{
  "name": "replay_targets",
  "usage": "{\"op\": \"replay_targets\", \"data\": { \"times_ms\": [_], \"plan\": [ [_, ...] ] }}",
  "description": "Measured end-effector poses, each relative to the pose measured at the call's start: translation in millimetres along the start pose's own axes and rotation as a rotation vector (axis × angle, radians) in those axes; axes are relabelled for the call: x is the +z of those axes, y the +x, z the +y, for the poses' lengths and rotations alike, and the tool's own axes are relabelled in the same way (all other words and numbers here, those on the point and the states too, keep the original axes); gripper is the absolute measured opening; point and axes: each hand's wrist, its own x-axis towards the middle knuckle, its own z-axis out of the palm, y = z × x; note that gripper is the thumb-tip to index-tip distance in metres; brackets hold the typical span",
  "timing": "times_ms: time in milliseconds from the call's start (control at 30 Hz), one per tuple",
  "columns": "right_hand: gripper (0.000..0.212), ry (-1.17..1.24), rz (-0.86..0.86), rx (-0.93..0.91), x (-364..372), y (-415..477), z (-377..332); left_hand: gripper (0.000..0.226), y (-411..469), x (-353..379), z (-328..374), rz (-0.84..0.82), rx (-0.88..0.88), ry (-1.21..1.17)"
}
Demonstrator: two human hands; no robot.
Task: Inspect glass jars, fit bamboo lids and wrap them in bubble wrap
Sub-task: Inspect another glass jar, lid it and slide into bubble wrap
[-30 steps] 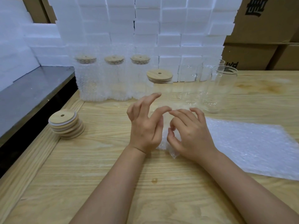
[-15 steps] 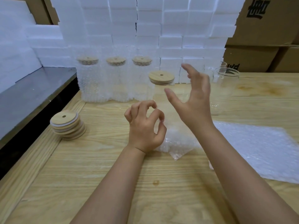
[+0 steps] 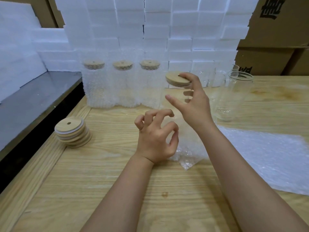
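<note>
bubble wrap sheet [image 3: 267, 153]: biggest piece in play, flat on the wooden table [image 3: 100, 181] at the right, its near corner bunched up under the hands.
wrapped jars [image 3: 123, 87]: three in a row at the back, upright, lidded and sleeved, touching side by side.
bare jars [image 3: 234, 97]: clear glasses at the right rear, no lids on them yet.
lidded jar [image 3: 167, 89]: the one up next, upright just right of the wrapped row, unwrapped, bamboo lid [image 3: 173, 77] on top.
jar handling: judged hard, smooth and breakable, likely slippery; best taken round the middle of the body, not by the lid, which may lift off.
right hand [image 3: 194, 104]: spread wide at that jar, one fingertip [image 3: 184, 75] on the lid's top, other fingers curved behind the glass, thumb held clear in front, so no grip closed.
left hand [image 3: 155, 141]: low over the bunched wrap, fingers curled, thumb and forefinger nearly meeting; whether they pinch the clear film cannot be told.
wrap handling: judged light, limp and springy; an edge is the place to hold it.
lid stack [image 3: 72, 131]: spare lids piled at the left edge, well apart.
</note>
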Motion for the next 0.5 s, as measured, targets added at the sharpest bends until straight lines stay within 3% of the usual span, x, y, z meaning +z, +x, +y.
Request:
{"op": "replay_targets", "data": {
  "times_ms": [100, 300, 400, 500],
  "plan": [
    [0.055, 0.043, 0.152, -0.061, -14, 4, -15, 0.006, 0, -2, -1, -0.064, -0.114, -0.050],
    [0.049, 0.229, 0.263, -0.051, -44, 10, -34, 0.043, 3, -2, 1, -0.076, -0.383, -0.177],
    [0.049, 0.245, 0.222, -0.034, -51, 10, -36, 0.039, 4, 3, 4, -0.071, -0.535, -0.208],
    [0.049, 0.245, 0.203, -0.020, -54, 10, -37, 0.025, 5, 5, 3, -0.094, -0.576, -0.234]
  ]
}}
